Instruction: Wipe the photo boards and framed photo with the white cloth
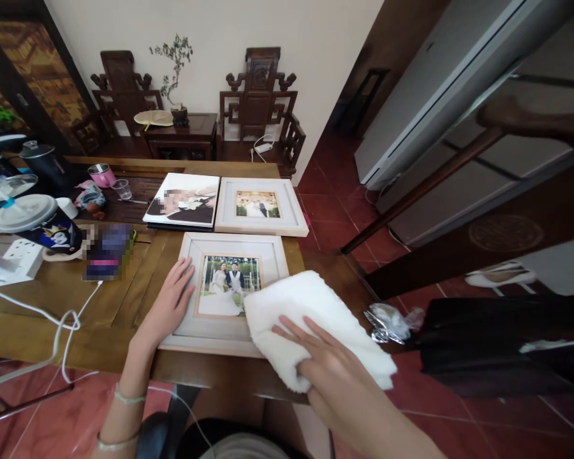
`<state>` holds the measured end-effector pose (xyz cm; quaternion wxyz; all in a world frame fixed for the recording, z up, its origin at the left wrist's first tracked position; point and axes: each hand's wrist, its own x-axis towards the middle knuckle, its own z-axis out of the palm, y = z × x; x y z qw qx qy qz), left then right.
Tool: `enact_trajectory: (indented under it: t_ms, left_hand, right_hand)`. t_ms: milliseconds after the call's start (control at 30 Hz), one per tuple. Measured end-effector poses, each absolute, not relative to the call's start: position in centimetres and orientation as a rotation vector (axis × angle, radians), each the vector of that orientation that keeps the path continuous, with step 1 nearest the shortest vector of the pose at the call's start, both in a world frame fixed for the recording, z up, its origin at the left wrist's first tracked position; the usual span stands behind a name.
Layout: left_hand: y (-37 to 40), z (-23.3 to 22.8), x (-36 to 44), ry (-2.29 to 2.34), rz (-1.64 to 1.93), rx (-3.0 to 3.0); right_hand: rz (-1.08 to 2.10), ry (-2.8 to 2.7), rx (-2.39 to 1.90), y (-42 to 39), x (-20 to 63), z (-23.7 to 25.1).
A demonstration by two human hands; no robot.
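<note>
The near white photo frame (229, 290) lies flat on the counter (124, 299); left hand (169, 299) rests spread on its left edge, right hand (325, 363) presses a white cloth (310, 312) flat, fingers spread.

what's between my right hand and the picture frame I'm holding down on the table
A white fluffy cloth lies between them. In the head view your right hand presses flat on it, and it covers the near frame's lower right corner. Your left hand rests on the frame's left edge.

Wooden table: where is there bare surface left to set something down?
Bare wood lies left of the near frame, between the left hand and the white cable. The far-left end is crowded with cups; two frames fill the far edge.
</note>
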<state>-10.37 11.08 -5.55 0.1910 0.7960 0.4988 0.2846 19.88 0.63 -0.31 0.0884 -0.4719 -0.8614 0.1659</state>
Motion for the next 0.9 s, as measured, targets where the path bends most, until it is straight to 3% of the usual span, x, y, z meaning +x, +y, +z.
enact_trajectory:
  t_ms: [300, 633, 900]
  left_hand:
    - [11.3, -5.9, -10.7, 1.298, 0.839, 2.257]
    - [11.4, -6.7, -10.8, 1.248, 1.013, 2.218]
    - [11.2, -6.3, -10.9, 1.256, 0.984, 2.198]
  right_hand:
    - [0.16, -2.486, -1.435, 10.2, 19.6, -1.2]
    - [-0.085, -2.764, -0.962, 18.1, 8.3, -1.4]
    - [-0.031, -2.782, -1.256, 17.7, 12.1, -0.1]
